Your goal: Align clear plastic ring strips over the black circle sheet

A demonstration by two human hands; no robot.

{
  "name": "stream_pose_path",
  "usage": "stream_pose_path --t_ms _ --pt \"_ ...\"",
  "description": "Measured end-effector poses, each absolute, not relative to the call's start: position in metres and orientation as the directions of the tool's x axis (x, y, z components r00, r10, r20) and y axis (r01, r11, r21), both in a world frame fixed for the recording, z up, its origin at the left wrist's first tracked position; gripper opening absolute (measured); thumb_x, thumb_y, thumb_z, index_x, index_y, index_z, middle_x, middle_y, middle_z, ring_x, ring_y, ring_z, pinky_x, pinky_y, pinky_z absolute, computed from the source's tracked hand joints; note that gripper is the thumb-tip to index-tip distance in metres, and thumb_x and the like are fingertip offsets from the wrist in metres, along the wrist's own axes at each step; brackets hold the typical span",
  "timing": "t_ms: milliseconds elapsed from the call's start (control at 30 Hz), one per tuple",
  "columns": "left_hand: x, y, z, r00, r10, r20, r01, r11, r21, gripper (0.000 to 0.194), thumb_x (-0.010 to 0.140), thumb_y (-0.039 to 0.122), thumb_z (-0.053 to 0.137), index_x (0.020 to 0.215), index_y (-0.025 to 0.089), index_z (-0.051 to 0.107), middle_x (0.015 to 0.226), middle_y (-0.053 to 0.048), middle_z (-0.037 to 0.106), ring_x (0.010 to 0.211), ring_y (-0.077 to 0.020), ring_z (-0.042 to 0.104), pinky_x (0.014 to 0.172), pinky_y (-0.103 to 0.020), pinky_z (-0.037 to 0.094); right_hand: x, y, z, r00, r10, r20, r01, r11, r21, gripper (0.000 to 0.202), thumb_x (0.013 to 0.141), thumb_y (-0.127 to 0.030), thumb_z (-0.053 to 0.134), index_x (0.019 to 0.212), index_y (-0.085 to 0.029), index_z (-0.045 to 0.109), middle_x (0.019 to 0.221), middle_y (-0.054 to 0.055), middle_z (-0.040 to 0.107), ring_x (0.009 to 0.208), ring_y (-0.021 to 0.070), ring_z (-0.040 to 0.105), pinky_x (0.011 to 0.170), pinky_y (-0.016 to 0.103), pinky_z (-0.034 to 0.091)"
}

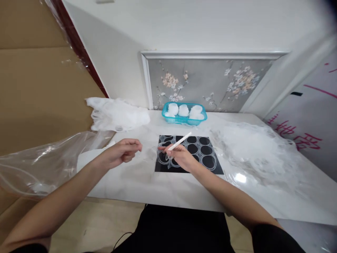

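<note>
My right hand (180,156) is closed round a slim white pen-like stick (181,140), which slants up to the right above a black mat (163,168). Whitish translucent rings (209,161) lie in rows over that mat. To the left of the mat, my left hand (125,151) is held above the white tabletop with its fingers curled and thumb pressed in. Faint clear material (150,153) shows between the two hands, but whether the left fingers grip it is unclear.
Behind the mat stands a blue basket (184,121) holding several white rolled bundles (183,110). A heap of white netlike material (118,114) lies at the back left, a larger translucent pile (258,153) at the right. Cardboard (39,95) and clear plastic film (50,161) border the left side.
</note>
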State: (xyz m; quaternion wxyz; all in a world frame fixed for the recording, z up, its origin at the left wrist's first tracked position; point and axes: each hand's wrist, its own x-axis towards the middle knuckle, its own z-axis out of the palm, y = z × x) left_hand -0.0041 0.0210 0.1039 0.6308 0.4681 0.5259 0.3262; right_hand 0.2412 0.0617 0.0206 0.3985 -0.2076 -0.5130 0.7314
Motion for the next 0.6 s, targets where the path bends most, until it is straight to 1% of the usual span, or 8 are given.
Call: stream_pose_path --t_ms 100,200,267,333,400,467,533,600 --pt "0.031 0.026 0.111 0.340 0.883 -0.324 0.181 0.276 0.944 0.027 0.069 0.038 0.073 0.069 0.015 0.060 0.043 0.010 0.023 0.039 -0.0025 0.015 0.038 -0.019 0.010 0.254 0.056 0.034 -0.638 0.752 0.166 -0.511 -0.252 -0.822 0.010 0.070 -0.025 0.075 0.078 -0.021 0.072 0.110 0.004 0.068 0.098 0.0164 0.062 0.087 0.029 0.045" --pt "0.057 0.038 0.106 0.367 0.878 -0.306 0.276 0.211 0.938 0.028 0.072 0.042 0.070 0.074 0.015 0.062 0.042 0.009 0.024 0.040 -0.0038 0.014 0.039 -0.021 0.009 0.267 0.051 0.035 -0.743 0.659 0.115 -0.489 -0.417 -0.766 0.013 0.068 -0.026 0.077 0.079 -0.021 0.071 0.110 0.003 0.067 0.095 0.0190 0.065 0.091 0.035 0.045" --pt "0.067 0.041 0.100 0.366 0.874 -0.319 0.323 0.203 0.924 0.033 0.075 0.045 0.067 0.090 0.017 0.064 0.044 0.010 0.024 0.041 -0.0049 0.014 0.039 -0.021 0.010 0.274 0.049 0.030 -0.785 0.615 0.076 -0.465 -0.504 -0.728 0.015 0.068 -0.026 0.077 0.080 -0.020 0.069 0.107 0.003 0.068 0.093 0.0191 0.066 0.089 0.036 0.047" --pt "0.069 0.034 0.093 0.328 0.901 -0.283 0.348 0.163 0.923 0.047 0.078 0.048 0.063 0.116 0.021 0.057 0.048 0.010 0.027 0.042 -0.0061 0.017 0.040 -0.020 0.013 0.279 0.048 0.024 -0.783 0.619 0.055 -0.487 -0.556 -0.673 0.014 0.070 -0.026 0.075 0.080 -0.020 0.067 0.104 0.002 0.069 0.090 0.0163 0.066 0.087 0.034 0.047" --pt "0.062 0.013 0.078 0.255 0.953 -0.167 0.360 0.067 0.931 0.056 0.081 0.049 0.058 0.132 0.028 0.045 0.054 0.008 0.032 0.045 -0.0072 0.024 0.042 -0.020 0.020 0.282 0.050 0.019 -0.743 0.669 0.026 -0.548 -0.585 -0.598 0.011 0.072 -0.027 0.072 0.079 -0.022 0.065 0.099 -0.001 0.069 0.086 0.0132 0.065 0.086 0.031 0.048" --pt "0.046 -0.024 0.053 0.216 0.974 -0.070 0.403 -0.023 0.915 0.052 0.082 0.045 0.057 0.133 0.038 0.044 0.062 0.005 0.041 0.050 -0.0092 0.036 0.047 -0.021 0.029 0.285 0.053 0.017 -0.659 0.752 -0.009 -0.618 -0.548 -0.564 0.007 0.075 -0.029 0.067 0.078 -0.025 0.063 0.096 -0.003 0.069 0.084 0.0120 0.064 0.087 0.031 0.048" --pt "0.024 -0.070 0.020 0.200 0.980 -0.009 0.469 -0.087 0.879 0.049 0.081 0.042 0.056 0.126 0.055 0.044 0.065 0.004 0.048 0.054 -0.0122 0.046 0.050 -0.025 0.037 0.290 0.058 0.018 -0.549 0.836 -0.016 -0.657 -0.443 -0.610 0.007 0.079 -0.034 0.061 0.080 -0.027 0.062 0.099 -0.003 0.067 0.087 0.0135 0.063 0.089 0.034 0.047" --pt "0.001 -0.116 -0.014 0.285 0.957 0.058 0.491 -0.198 0.848 0.060 0.073 0.045 0.058 0.123 0.069 0.034 0.060 0.006 0.049 0.045 -0.0135 0.047 0.043 -0.027 0.036 0.297 0.062 0.021 -0.433 0.901 0.006 -0.645 -0.305 -0.700 0.014 0.083 -0.040 0.054 0.085 -0.029 0.062 0.107 -0.002 0.065 0.093 0.0162 0.062 0.090 0.037 0.047"
